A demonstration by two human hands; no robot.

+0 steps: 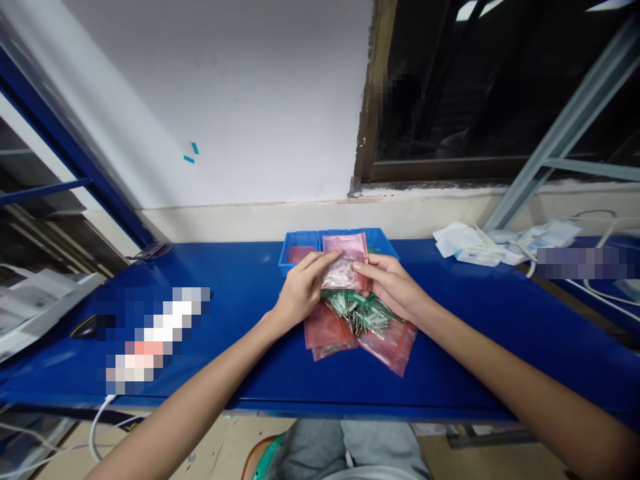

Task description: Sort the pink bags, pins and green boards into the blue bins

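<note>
Both of my hands hold one pink translucent zip bag (345, 247) upright above the table. My left hand (303, 287) grips its left side, with a finger laid across the front. On the right edge, my right hand (393, 283) pinches the bag with the thumb in front. The bag's lower part looks clear and shiny; its contents are hard to make out. Below lies a pile of small green circuit boards with thin metal pins (363, 313). More pink bags (330, 333) lie under and beside the pile, one of them (393, 350) to the right.
Blue plastic bins (295, 243) stand behind my hands, one with pink material inside. White papers and wrappers (470, 243) lie at the back right near cables. A blurred-out object (155, 340) with a white cable is at the left of the blue table (240, 280).
</note>
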